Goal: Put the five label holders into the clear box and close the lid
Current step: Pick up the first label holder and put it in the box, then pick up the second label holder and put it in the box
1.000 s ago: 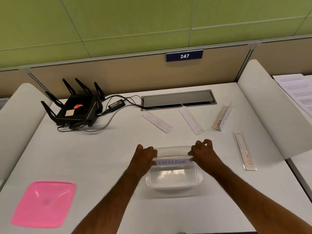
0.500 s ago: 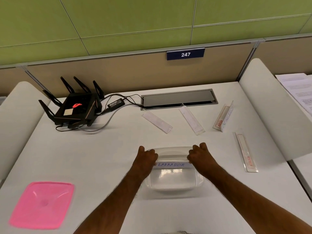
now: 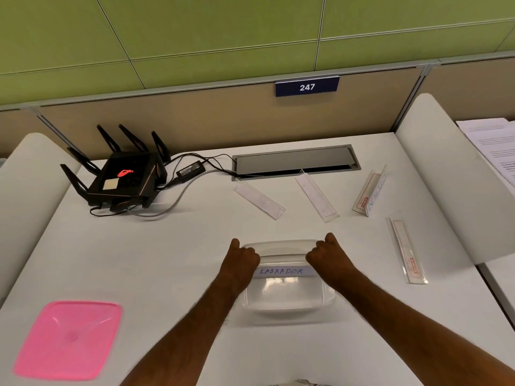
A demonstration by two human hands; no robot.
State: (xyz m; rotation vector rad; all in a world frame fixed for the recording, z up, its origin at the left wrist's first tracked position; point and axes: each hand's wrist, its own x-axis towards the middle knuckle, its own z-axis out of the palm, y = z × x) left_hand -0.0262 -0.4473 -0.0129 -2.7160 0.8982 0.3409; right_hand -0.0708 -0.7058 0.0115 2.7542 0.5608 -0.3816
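Note:
A clear box sits open on the white desk in front of me. Across its top lies a label holder that reads LABRADOR. My left hand grips its left end and my right hand grips its right end, fingers curled. Several other clear label holders lie farther back: one at centre, one beside it, one standing with a red tag, and one flat at the right. The pink lid lies at the front left.
A black router with antennas and its cables sits at the back left. A grey cable hatch is set into the desk at the back. White side dividers flank the desk; papers lie beyond the right one.
Both hands have curled tighter round the ends of the LABRADOR holder and lowered it a little into the box.

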